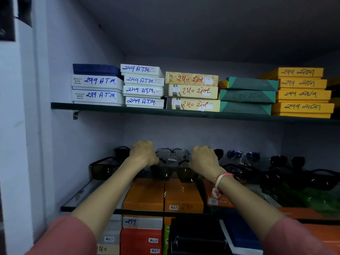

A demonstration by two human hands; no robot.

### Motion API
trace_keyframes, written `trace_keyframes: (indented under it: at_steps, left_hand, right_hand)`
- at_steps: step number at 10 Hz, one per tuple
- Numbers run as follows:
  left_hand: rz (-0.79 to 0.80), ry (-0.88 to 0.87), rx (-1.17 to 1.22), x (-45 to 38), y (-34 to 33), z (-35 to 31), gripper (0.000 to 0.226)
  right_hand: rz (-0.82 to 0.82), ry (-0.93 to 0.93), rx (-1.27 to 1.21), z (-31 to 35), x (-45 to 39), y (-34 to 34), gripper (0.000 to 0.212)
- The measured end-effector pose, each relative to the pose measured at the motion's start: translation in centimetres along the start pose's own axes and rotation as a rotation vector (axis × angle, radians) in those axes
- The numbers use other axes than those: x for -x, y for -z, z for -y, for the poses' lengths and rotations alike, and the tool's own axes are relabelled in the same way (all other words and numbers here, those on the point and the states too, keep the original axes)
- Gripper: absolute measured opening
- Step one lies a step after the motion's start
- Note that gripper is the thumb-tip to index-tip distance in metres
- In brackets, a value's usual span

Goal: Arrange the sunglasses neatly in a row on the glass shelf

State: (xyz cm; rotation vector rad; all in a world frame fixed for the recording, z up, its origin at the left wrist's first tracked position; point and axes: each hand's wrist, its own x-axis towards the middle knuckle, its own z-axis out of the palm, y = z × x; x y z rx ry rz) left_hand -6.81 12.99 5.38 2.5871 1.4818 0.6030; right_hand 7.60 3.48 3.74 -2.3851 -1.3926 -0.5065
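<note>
Thin-rimmed aviator sunglasses stand at the back of the glass shelf. My left hand is closed at their left side and my right hand at their right side, both apparently gripping the temples. A dark square pair sits just in front, between my wrists. Another dark pair rests at the left. A blue-lensed pair and black pairs line the back right. More dark pairs lie at the front right.
Orange boxes show through the glass below. An upper shelf carries stacked white, yellow and green boxes. A side wall bounds the left. Red, white and blue boxes fill the bottom.
</note>
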Motion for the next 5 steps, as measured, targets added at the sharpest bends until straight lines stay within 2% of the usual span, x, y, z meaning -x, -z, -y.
trace_keyframes:
  at_steps: [1, 2, 3, 4, 5]
  left_hand:
    - [0.011, -0.001, -0.048, 0.5, 0.2, -0.2, 0.024]
    - [-0.065, 0.003, -0.099, 2.3, 0.4, -0.8, 0.043]
    - [-0.282, -0.079, -0.102, 5.2, 0.6, -1.9, 0.046]
    - [-0.558, -0.300, 0.107, 9.5, 0.5, -3.2, 0.037]
    - [-0.864, -0.537, 0.242, 12.7, 0.0, -5.6, 0.031]
  right_hand:
    - [0.014, 0.016, 0.031, -0.1, 0.1, 0.2, 0.022]
    - [-0.005, 0.024, -0.009, -0.5, 0.8, 1.3, 0.031]
    - [-0.090, 0.029, -0.138, -1.9, 3.0, 4.0, 0.039]
    - [-0.152, 0.058, -0.252, -5.0, 6.2, 8.0, 0.032]
    - [-0.215, 0.085, -0.433, -8.9, 9.4, 13.0, 0.013]
